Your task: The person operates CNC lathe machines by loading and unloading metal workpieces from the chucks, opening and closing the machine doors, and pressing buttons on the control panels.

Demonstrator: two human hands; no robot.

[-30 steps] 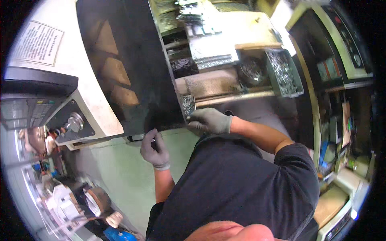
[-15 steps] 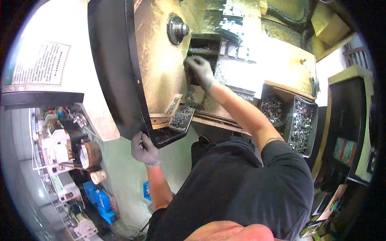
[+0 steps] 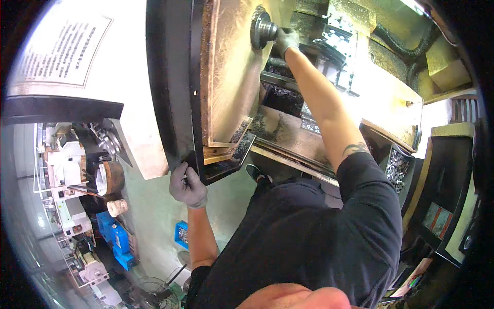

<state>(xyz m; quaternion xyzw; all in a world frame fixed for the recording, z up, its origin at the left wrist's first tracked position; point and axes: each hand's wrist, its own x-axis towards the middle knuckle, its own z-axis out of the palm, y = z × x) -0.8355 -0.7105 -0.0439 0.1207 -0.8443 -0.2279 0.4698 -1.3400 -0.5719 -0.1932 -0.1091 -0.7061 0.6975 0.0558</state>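
A grey work glove covers my left hand (image 3: 188,187), its fingers curled in at the lower corner of the black machine housing (image 3: 177,98). Whatever lies under those fingertips is hidden. My right hand (image 3: 286,41), gloved too, reaches into the machine with its fingers closed at the front of the round metal chuck (image 3: 263,30). Any part between these fingers is too small or covered to make out. The chuck sticks out from a scratched, oily metal wall (image 3: 231,67).
Right of my right arm stands a tool block (image 3: 337,44) with several metal holders. Metal shavings fill the trough (image 3: 283,98) below. A bin of small metal parts (image 3: 399,167) sits at the right. On the floor are a blue crate (image 3: 181,234) and a fan (image 3: 154,291).
My right hand has moved up from the dark trough to the chuck. My left hand stays at the housing's lower corner. The whole view has shifted.
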